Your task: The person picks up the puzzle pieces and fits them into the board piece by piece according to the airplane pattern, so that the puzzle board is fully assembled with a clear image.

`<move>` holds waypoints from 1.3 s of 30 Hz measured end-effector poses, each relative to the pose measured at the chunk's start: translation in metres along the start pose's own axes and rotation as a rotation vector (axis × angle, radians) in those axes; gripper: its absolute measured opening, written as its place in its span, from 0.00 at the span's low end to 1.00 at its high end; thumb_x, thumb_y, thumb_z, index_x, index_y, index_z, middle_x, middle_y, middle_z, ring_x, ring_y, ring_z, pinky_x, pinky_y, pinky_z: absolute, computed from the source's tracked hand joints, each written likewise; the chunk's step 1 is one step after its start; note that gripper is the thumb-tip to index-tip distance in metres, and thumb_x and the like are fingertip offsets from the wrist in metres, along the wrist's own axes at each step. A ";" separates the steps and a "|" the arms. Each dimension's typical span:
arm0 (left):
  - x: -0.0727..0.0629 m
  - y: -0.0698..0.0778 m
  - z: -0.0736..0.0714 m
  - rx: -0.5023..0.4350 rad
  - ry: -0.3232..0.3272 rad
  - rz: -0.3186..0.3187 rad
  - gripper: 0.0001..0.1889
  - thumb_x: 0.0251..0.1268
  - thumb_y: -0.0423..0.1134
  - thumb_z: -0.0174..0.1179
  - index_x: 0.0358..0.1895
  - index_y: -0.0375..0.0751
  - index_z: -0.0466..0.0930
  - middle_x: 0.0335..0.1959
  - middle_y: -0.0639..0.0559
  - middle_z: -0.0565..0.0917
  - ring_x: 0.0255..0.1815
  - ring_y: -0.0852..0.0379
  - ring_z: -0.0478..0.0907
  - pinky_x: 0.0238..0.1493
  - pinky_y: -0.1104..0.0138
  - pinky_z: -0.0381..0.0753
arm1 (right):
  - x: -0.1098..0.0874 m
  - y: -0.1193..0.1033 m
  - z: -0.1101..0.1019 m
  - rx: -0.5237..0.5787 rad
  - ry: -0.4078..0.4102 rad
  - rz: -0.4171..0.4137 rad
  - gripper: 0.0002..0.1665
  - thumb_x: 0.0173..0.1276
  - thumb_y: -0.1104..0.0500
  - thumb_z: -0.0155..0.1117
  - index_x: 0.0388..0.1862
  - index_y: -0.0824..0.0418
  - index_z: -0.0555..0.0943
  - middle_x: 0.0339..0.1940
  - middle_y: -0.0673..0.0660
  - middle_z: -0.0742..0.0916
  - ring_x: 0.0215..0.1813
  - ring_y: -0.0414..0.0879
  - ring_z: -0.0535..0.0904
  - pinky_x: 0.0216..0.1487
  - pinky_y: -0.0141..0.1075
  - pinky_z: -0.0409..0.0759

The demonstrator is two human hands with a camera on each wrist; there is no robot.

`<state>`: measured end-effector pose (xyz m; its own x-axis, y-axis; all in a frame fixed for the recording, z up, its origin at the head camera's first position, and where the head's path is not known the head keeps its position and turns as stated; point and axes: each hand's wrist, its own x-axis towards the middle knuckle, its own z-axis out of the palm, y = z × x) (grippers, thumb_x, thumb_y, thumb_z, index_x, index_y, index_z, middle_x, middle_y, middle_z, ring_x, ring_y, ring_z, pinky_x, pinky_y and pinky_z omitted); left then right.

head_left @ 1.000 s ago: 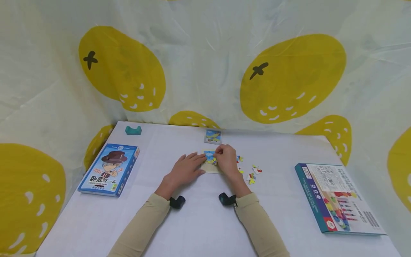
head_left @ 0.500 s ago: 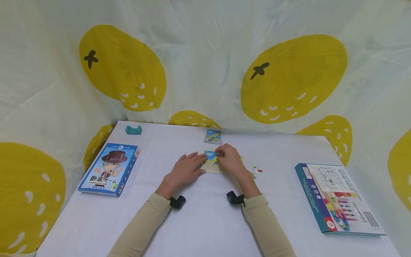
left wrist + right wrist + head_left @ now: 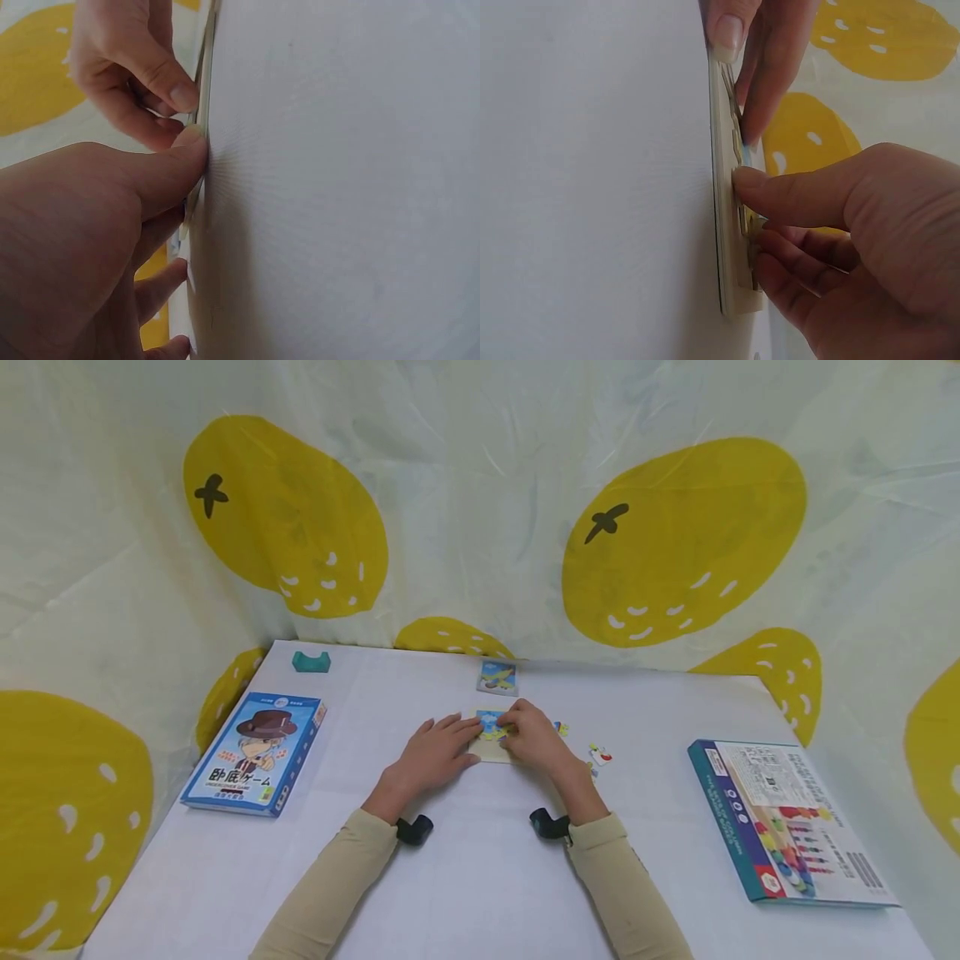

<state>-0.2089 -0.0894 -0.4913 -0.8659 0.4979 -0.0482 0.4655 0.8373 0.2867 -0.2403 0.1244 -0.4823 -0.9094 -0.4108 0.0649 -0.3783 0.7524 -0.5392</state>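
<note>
A small tan puzzle board point(image 3: 489, 752) lies at mid-table, with blue and yellow jigsaw pieces point(image 3: 490, 722) across its upper part. My left hand point(image 3: 438, 752) rests at the board's left side, its fingers stretched over the edge and onto the pieces. In the left wrist view the left thumb point(image 3: 176, 161) presses the board's edge. My right hand point(image 3: 537, 740) bends over the board's right side, thumb and fingertips pinching a puzzle piece mostly hidden behind them. From the right wrist view, the right thumb point(image 3: 761, 187) sits low against the layered pieces and the board's rim point(image 3: 718, 225).
Loose puzzle pieces point(image 3: 600, 755) lie right of the right hand, some partly covered by it. Behind the board is a picture card point(image 3: 497, 678). A blue game box point(image 3: 255, 756) and a teal block point(image 3: 311, 662) stand left; a larger box point(image 3: 795, 822) lies right.
My right hand and forearm have shifted slightly right, and the fingertips have come lower over the board's pieces. The left hand stays in place.
</note>
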 end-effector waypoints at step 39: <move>0.003 0.008 -0.003 0.091 -0.019 0.079 0.26 0.77 0.52 0.50 0.75 0.62 0.64 0.77 0.49 0.64 0.79 0.43 0.59 0.72 0.36 0.60 | -0.009 0.022 -0.010 -0.093 0.084 0.104 0.19 0.59 0.54 0.75 0.47 0.61 0.86 0.43 0.59 0.79 0.46 0.53 0.73 0.50 0.46 0.76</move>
<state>-0.2082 -0.0821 -0.4864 -0.8228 0.5663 -0.0477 0.5472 0.8122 0.2024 -0.2424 0.1497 -0.4860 -0.9542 -0.2870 0.0849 -0.2926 0.8344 -0.4670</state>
